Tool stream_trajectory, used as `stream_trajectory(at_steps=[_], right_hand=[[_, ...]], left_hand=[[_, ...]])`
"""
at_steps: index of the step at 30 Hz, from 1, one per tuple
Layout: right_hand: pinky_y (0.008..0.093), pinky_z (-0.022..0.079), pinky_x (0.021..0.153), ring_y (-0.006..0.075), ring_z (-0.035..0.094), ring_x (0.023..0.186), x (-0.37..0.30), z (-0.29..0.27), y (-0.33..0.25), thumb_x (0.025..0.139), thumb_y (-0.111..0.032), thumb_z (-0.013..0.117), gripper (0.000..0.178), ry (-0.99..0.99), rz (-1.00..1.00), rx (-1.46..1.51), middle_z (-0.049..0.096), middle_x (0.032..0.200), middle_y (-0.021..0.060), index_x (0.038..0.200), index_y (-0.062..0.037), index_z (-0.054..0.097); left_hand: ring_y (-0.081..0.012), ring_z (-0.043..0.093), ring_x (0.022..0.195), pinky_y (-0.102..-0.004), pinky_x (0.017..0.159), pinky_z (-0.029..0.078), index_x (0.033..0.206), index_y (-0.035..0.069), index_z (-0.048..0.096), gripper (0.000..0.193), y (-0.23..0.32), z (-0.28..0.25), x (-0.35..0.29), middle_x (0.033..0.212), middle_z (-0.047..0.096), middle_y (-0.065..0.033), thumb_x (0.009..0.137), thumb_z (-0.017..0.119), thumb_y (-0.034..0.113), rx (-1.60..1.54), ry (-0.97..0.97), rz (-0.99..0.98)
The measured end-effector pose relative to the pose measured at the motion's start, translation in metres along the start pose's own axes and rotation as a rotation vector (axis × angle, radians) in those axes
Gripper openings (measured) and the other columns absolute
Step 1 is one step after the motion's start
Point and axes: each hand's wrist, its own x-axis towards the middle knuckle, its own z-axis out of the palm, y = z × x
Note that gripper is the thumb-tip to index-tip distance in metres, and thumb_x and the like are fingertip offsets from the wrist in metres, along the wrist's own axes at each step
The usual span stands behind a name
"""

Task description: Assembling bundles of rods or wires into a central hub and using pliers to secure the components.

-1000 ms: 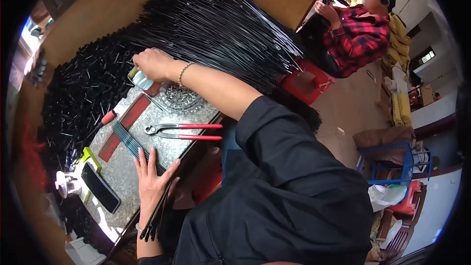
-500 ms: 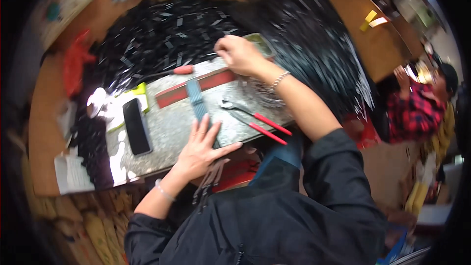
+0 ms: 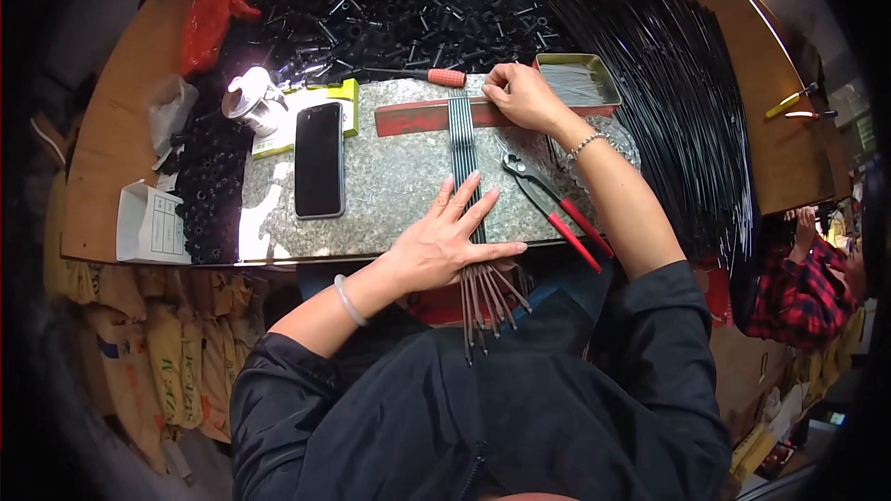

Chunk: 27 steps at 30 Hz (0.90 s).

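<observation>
My left hand (image 3: 444, 239) lies flat with its fingers spread over a row of thin dark rods (image 3: 461, 144). These rods lie side by side across a red metal bar (image 3: 404, 120), and their near ends fan out past the table edge toward my lap. Over the bar's right part, my right hand (image 3: 527, 97) is closed in a pinch; whatever its fingertips hold is too small to make out. Just right of that hand stands an open tin (image 3: 611, 85) of fine grey pins or wires. Red-handled pliers (image 3: 557, 209) rest below it on the speckled stone slab (image 3: 380, 195).
A red-handled screwdriver (image 3: 446, 77) lies behind the bar. Left are a phone (image 3: 318, 162), a shiny metal cup (image 3: 255, 100) and a white box (image 3: 153, 223). Black tubular parts (image 3: 408, 9) heap at the back, long black rods (image 3: 677, 83) at right. A co-worker in plaid (image 3: 803, 288) sits far right.
The view has turned and steadied, so the table sits further right in the picture. My left hand still presses the rods, and my right hand stays pinched beside the tin.
</observation>
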Motion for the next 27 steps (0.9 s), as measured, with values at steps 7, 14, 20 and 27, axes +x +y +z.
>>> stream_trajectory(at_steps=[7, 14, 20, 27], right_hand=[[0.0369, 0.049, 0.069, 0.0302, 0.063, 0.074, 0.000, -0.002, -0.002, 0.078, -0.020, 0.058, 0.022, 0.026, -0.025, -0.008, 0.064, 0.076, 0.0178, 0.080, 0.0005, 0.064], [0.0366, 0.048, 0.068, 0.0281, 0.063, 0.072, 0.001, 0.002, 0.003, 0.077, -0.022, 0.060, 0.022, -0.008, 0.016, 0.039, 0.064, 0.074, 0.0156, 0.078, -0.0008, 0.064], [0.0362, 0.048, 0.068, 0.0277, 0.063, 0.072, 0.004, 0.007, 0.005, 0.077, -0.023, 0.061, 0.022, -0.013, 0.010, 0.042, 0.065, 0.075, 0.0144, 0.079, -0.0020, 0.065], [0.0326, 0.048, 0.066, 0.0219, 0.062, 0.069, 0.016, 0.003, 0.007, 0.078, -0.022, 0.063, 0.021, -0.129, -0.067, 0.104, 0.065, 0.074, 0.0128, 0.082, -0.0019, 0.066]], left_hand=[[-0.0476, 0.023, 0.129, -0.0606, 0.101, 0.025, 0.130, 0.046, 0.039, 0.057, 0.000, -0.001, -0.003, 0.139, 0.029, -0.0205, 0.081, 0.055, 0.021, -0.089, 0.021, -0.011], [-0.0476, 0.025, 0.129, -0.0598, 0.101, 0.026, 0.131, 0.045, 0.036, 0.061, 0.000, 0.000, -0.003, 0.138, 0.030, -0.0219, 0.079, 0.057, 0.023, -0.023, 0.004, 0.008], [-0.0476, 0.023, 0.129, -0.0606, 0.101, 0.025, 0.129, 0.047, 0.039, 0.052, 0.000, 0.002, -0.001, 0.140, 0.028, -0.0197, 0.083, 0.055, 0.029, -0.041, 0.001, -0.010], [-0.0474, 0.024, 0.128, -0.0597, 0.101, 0.025, 0.130, 0.045, 0.039, 0.055, 0.002, -0.001, -0.005, 0.138, 0.031, -0.0212, 0.081, 0.056, 0.027, -0.032, 0.007, -0.005]])
